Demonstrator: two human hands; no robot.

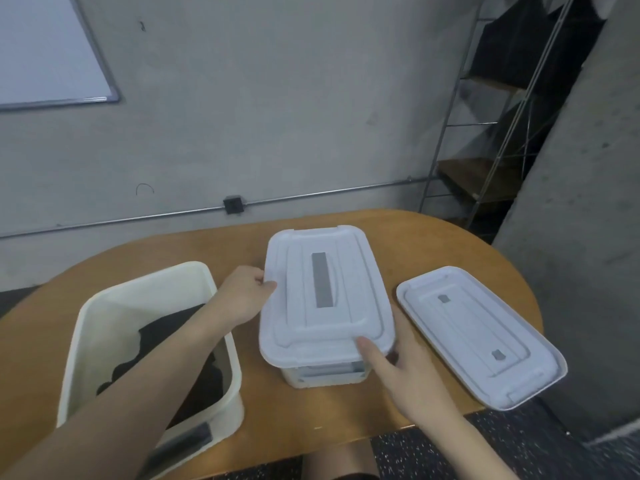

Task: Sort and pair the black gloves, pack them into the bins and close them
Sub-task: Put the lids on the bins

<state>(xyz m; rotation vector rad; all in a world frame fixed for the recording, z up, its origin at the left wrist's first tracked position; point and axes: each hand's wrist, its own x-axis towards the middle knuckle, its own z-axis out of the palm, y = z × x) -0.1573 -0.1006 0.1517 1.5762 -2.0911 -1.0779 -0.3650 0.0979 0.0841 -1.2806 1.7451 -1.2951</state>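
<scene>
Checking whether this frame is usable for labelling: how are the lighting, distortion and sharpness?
Head view: dim, even light, no glare on the lid; wide-angle bend curves the wall pipe and table edge; overall soft, the black gloves showing no detail.

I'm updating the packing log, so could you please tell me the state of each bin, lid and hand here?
Cream plastic bin: open, black gloves inside.
White plastic bin: covered by its white lid with a grey handle strip; whether latched, cannot tell.
Spare white lid: flat on the wooden table, off any bin.
Left hand: grips the covered lid's left edge.
Right hand: holds its near right corner.
</scene>
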